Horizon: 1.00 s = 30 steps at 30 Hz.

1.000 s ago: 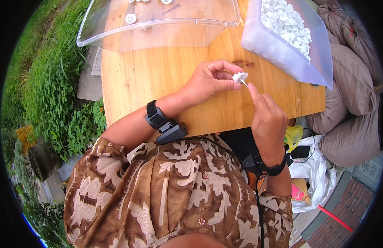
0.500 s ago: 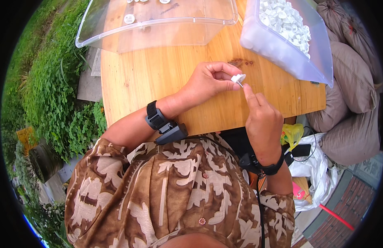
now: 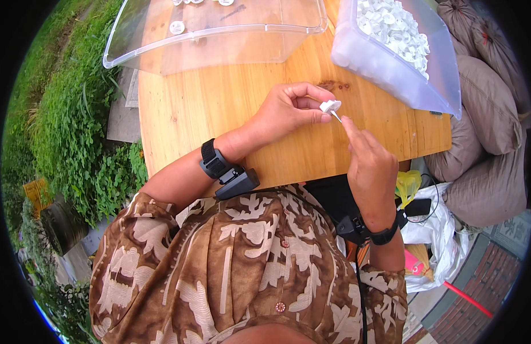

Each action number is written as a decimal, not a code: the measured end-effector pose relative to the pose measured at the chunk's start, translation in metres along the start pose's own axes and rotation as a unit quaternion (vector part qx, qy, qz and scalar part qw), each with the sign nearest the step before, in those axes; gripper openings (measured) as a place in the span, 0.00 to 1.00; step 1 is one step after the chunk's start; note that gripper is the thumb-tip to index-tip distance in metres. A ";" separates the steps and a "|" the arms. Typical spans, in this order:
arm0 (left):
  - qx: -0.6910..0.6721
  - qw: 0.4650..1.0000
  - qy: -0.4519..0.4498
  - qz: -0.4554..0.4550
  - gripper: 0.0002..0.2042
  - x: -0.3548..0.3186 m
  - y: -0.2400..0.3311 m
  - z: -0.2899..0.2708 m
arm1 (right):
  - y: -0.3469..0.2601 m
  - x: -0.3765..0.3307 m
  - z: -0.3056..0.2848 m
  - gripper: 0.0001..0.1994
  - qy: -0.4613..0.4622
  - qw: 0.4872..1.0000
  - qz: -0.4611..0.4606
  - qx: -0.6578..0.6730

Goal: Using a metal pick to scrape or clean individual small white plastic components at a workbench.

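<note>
Between the thumb and fingertips of my left hand (image 3: 285, 112) is a small white plastic piece (image 3: 330, 106), held above the wooden table. My right hand (image 3: 370, 163) is closed, its index finger stretched along a thin metal-looking tool (image 3: 336, 116). The tool's far end meets the underside of the white piece or sits very near it; its other end is hidden in my fingers. Both hands are close together near the table's right half.
A clear plastic bin (image 3: 208, 49) with a few round white pieces stands at the back left. Another bin (image 3: 386, 74), tilted and heaped with white pieces, stands back right. Stuffed brown sacks (image 3: 486, 189), a white bag (image 3: 443, 235) and a yellow bag (image 3: 407, 186) lie beside the wooden table (image 3: 219, 92).
My right hand has drawn slightly right and back toward me, so more of the thin tool shows beside the white piece. My left hand has barely moved.
</note>
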<state>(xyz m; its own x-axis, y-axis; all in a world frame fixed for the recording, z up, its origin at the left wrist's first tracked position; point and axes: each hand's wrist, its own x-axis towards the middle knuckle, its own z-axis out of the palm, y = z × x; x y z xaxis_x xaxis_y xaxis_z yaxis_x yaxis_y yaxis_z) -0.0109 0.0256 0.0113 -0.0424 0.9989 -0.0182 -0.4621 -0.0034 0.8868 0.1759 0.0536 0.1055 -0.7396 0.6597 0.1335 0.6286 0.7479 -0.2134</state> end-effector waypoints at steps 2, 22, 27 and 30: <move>0.003 1.000 -0.001 0.004 0.13 0.000 0.000 0.000 | -0.001 0.001 -0.001 0.23 -0.002 1.000 0.000 -0.012; 0.061 0.998 0.014 0.021 0.12 0.000 -0.004 -0.001 | -0.002 0.012 -0.001 0.18 -0.080 0.993 0.006 -0.083; 0.050 0.999 -0.004 -0.020 0.13 0.002 0.003 -0.003 | 0.015 0.004 -0.001 0.21 -0.023 0.999 -0.012 0.043; 0.029 0.999 -0.015 -0.006 0.14 0.003 0.001 -0.004 | 0.011 0.001 -0.002 0.22 -0.007 1.000 -0.007 0.024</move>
<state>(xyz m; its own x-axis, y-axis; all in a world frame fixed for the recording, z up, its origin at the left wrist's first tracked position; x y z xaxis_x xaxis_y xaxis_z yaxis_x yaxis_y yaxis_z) -0.0151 0.0284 0.0103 -0.0109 0.9998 -0.0162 -0.4109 0.0103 0.9116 0.1826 0.0630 0.1052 -0.7520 0.6474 0.1237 0.6058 0.7528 -0.2575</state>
